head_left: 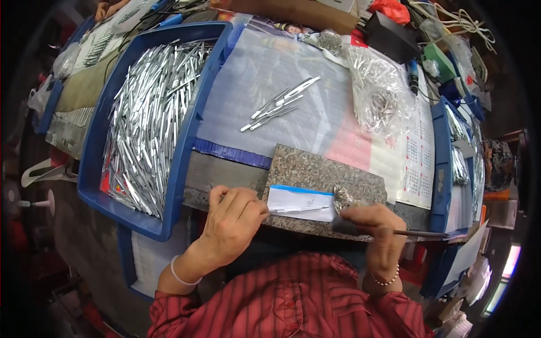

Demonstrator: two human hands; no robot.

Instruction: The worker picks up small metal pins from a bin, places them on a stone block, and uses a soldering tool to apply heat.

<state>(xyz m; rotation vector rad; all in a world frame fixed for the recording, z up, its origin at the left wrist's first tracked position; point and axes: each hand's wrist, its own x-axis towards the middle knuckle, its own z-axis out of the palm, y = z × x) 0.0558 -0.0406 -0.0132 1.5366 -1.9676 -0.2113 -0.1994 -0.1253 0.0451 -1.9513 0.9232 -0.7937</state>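
My left hand (234,222) is closed, its fingertips pinching the end of a slim silvery metal piece (298,209). That piece lies across a white paper pad with a blue edge (301,196), on a speckled stone slab (315,163). At the slab's right side, my right hand (380,228) is wrapped round a dark tool (345,226) with a thick left end and a thin shaft reaching right; its exact kind is unclear. Beside the pad, close to my right fingers, sits a small heap of shiny bits (342,197).
A blue tray (183,191) full of slim metal pieces (152,124) stands left. Several similar pieces (276,107) lie on the plastic-covered mat (236,84). Clear bags of parts (380,90) are at the back right, and another blue bin (442,169) stands far right.
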